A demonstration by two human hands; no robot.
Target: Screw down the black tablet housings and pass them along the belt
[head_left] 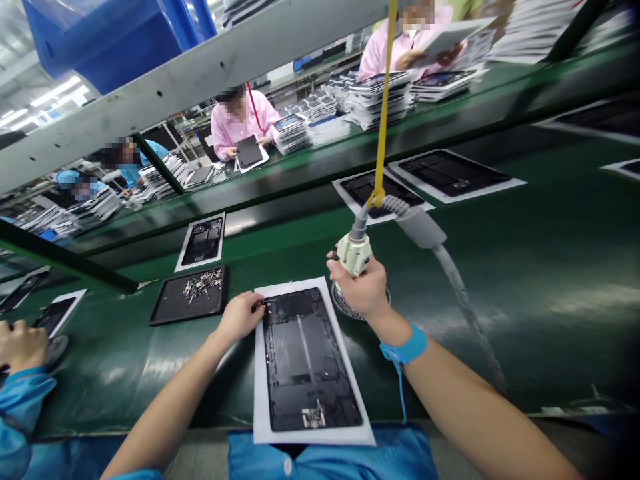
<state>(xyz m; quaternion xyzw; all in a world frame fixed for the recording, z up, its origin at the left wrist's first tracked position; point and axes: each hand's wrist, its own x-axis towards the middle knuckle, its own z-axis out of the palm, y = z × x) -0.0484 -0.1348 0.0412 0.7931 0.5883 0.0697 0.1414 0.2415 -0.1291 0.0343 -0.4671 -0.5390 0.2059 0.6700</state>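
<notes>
In front of me a black tablet housing (307, 360) with its inner parts showing lies on a white sheet (261, 400). My left hand (243, 315) is closed at the housing's upper left corner, its fingers pinched around something too small to make out. To the right, my right hand (364, 283) is wrapped round a cream-coloured tool (354, 253) that hangs from a yellow cord (384, 107). A round perforated metal piece (350, 309) sits below that hand, partly hidden. Blue wristband is on my right wrist.
A black tray (165, 303) of small parts stands left of the housing. More housings on sheets lie along the green bench (280, 240). A grey hose (465, 300) runs down at right. A co-worker's hand (23, 347) is at far left; people sit opposite beside stacks.
</notes>
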